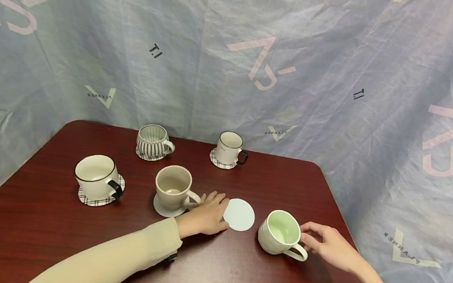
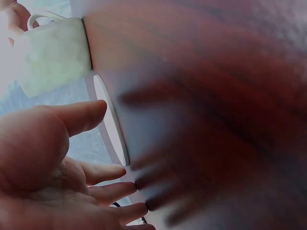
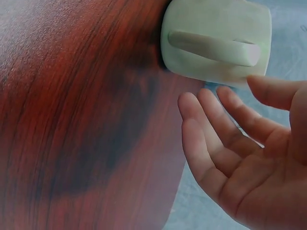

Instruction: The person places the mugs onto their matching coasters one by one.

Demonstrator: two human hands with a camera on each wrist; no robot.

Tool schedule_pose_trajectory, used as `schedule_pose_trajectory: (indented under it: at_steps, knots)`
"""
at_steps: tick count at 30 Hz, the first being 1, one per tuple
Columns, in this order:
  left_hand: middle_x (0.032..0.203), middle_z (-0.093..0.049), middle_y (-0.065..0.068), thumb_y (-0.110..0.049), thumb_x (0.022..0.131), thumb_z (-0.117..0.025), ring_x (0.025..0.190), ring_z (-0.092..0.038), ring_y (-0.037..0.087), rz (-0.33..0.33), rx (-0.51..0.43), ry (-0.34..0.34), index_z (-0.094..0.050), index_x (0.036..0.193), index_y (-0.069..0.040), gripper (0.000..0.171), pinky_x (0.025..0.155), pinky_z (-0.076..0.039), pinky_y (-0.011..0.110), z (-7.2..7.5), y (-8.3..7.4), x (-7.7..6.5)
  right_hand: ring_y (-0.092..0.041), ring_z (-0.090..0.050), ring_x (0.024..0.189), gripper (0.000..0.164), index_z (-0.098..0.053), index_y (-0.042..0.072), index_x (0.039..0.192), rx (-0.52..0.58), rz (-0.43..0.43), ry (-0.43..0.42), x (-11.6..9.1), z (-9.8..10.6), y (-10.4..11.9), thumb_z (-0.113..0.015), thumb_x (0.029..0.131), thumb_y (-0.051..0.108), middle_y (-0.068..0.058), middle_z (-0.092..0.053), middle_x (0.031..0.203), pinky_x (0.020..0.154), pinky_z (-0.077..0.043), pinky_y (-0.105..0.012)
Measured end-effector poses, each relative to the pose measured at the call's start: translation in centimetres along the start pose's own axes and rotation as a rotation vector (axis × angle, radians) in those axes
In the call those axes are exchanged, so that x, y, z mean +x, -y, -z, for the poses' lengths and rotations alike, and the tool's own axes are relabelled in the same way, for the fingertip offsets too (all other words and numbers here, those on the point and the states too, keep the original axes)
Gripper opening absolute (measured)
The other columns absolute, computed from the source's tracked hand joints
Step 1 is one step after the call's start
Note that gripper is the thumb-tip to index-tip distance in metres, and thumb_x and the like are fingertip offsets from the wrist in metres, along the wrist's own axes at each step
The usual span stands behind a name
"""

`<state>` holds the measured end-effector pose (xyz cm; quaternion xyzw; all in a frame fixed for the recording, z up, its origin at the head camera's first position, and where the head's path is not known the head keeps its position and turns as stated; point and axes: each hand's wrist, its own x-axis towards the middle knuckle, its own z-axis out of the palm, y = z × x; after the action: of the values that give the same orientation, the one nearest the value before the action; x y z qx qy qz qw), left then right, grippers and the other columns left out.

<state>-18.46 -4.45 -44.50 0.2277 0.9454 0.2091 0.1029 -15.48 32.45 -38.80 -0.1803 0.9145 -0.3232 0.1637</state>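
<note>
A round white coaster (image 1: 239, 214) lies on the table in front of my left hand (image 1: 207, 215). That hand's fingers are spread and straight, with thumb and fingertips right at the coaster's near edge; in the left wrist view the thumb overlaps the coaster (image 2: 112, 127). To the coaster's right stands a pale green mug (image 1: 272, 239), upright on the bare wood, its handle toward the lower right. My right hand (image 1: 330, 246) is beside this mug, fingers loosely bent and nothing in them. The right wrist view shows its thumb tip close by the mug (image 3: 216, 67) below the handle.
A beige mug (image 1: 171, 197) stands on a pale coaster just left of my left hand. Farther off are a black-rimmed white mug (image 1: 96, 185), a striped mug (image 1: 152, 148) and a smaller white mug (image 1: 225, 154), each on a checked coaster. A grey cloth (image 1: 200, 69) hangs behind the table.
</note>
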Motion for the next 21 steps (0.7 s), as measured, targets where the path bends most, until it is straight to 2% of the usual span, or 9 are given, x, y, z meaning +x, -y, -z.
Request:
schedule_pose_trajectory:
  at_steps: [3,8,13,21]
  knots:
    - [0.165,-0.04,0.022,-0.036,0.1,-0.074,0.156,-0.03,0.046,0.006,0.007,0.001,-0.046,0.156,0.002,0.074,0.125,-0.025,0.066,0.0,-0.1,0.1,-0.011,-0.072,0.082,0.025,-0.07,0.01,0.124,0.029,0.023,0.044,-0.1,0.0,-0.4,-0.062,0.109,0.028,0.002,-0.074,0.097,0.072,-0.061,-0.032]
    - [0.164,-0.04,0.022,-0.035,0.099,-0.075,0.156,-0.031,0.045,0.005,0.015,-0.005,-0.046,0.156,0.002,0.073,0.124,-0.028,0.065,-0.2,0.0,0.1,-0.019,-0.073,0.082,0.021,-0.07,0.012,0.124,0.108,0.059,0.146,-0.4,0.3,-1.3,-0.058,0.111,0.023,0.0,-0.075,0.096,0.076,-0.062,-0.033]
    - [0.164,-0.041,0.023,-0.033,0.1,-0.074,0.155,-0.032,0.046,-0.002,0.027,-0.019,-0.046,0.155,0.002,0.071,0.123,-0.03,0.066,-0.4,0.1,0.2,-0.031,-0.076,0.088,0.02,-0.068,0.006,0.122,0.224,0.102,0.245,-0.5,0.4,-2.2,-0.052,0.113,0.014,-0.005,-0.073,0.095,0.081,-0.063,-0.037]
    - [0.161,-0.044,0.023,-0.03,0.1,-0.075,0.154,-0.034,0.046,0.003,0.031,-0.041,-0.049,0.152,0.002,0.067,0.122,-0.032,0.066,-0.2,-0.2,0.1,-0.043,-0.076,0.09,0.02,-0.066,-0.001,0.116,0.339,0.12,0.296,-0.3,0.1,-2.9,-0.048,0.113,0.008,-0.009,-0.069,0.091,0.084,-0.063,-0.04]
